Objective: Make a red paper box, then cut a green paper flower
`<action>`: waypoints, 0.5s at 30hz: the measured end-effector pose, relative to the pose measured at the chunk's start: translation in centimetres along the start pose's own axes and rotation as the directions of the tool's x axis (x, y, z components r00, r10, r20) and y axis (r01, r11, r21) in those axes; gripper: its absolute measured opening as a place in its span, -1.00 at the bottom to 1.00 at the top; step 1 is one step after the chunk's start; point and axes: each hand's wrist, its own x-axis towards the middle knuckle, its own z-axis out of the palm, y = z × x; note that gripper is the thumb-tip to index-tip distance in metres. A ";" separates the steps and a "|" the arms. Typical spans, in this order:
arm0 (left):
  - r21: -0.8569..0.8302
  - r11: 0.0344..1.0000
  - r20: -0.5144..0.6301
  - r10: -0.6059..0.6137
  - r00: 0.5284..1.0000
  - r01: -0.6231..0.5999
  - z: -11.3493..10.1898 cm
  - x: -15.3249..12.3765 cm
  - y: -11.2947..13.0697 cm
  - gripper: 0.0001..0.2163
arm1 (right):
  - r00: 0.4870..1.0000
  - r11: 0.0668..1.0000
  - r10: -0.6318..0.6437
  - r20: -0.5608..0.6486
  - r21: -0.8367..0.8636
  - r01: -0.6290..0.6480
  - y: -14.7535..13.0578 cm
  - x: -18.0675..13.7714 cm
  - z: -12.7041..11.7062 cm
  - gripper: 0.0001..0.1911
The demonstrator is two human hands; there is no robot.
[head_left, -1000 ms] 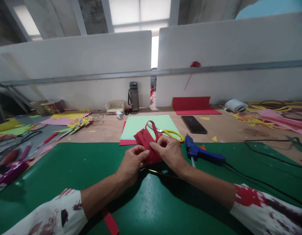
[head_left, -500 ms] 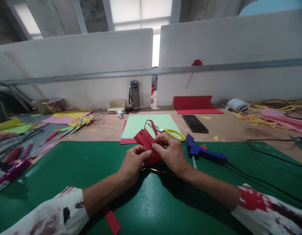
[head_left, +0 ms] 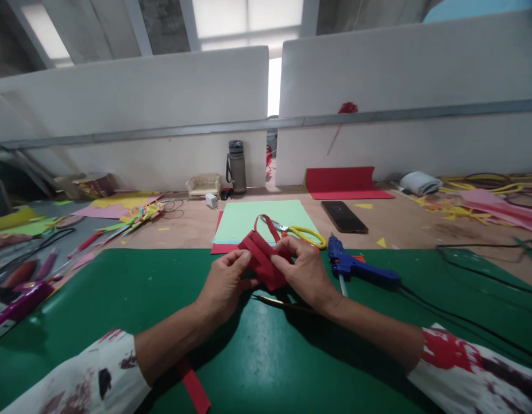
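Note:
A small folded red paper bag with a looped strip handle (head_left: 265,261) is held up over the green mat (head_left: 266,356). My left hand (head_left: 227,279) pinches its left edge between thumb and fingers. On the opposite side, my right hand (head_left: 303,267) is closed on the paper near the handle's base. Beneath the hands lies a thin metal tool (head_left: 272,301), partly hidden by the right wrist. Yellow-handled scissors (head_left: 307,233) rest just behind the bag on pale green paper sheets (head_left: 240,221). A red paper strip (head_left: 195,388) shows by my left forearm.
A blue glue gun (head_left: 361,267) lies right of my right hand, its cord trailing right. Behind are a black phone (head_left: 344,217), folded red card (head_left: 347,184) and a dark bottle (head_left: 237,167). Tools and paper scraps crowd the left, including a purple tool (head_left: 22,310).
My left hand has shifted slightly left and up along the red paper bag. The bag has turned a little, showing more of its front face. My right hand keeps its hold.

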 end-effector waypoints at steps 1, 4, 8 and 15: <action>0.007 1.000 -0.010 0.003 1.000 -0.003 -0.1 0.0 0.0 -0.75 | 1.000 1.000 0.001 0.005 -0.007 -0.001 0.0 0.0 0.0 -0.91; -0.003 1.000 -0.037 0.019 0.999 -0.019 -0.2 0.1 0.0 -0.75 | 1.000 1.000 -0.007 0.028 -0.022 0.007 0.1 0.0 0.0 -0.93; -0.058 0.998 -0.041 -0.004 0.999 0.002 -0.3 0.0 0.2 -0.71 | 0.995 0.998 -0.058 0.084 -0.028 0.060 0.0 0.0 0.1 -0.92; -0.106 0.994 -0.006 -0.028 1.000 0.028 0.0 -0.1 1.0 -0.64 | 0.942 0.955 -0.291 0.168 -0.002 0.295 -0.3 -0.5 0.4 -0.82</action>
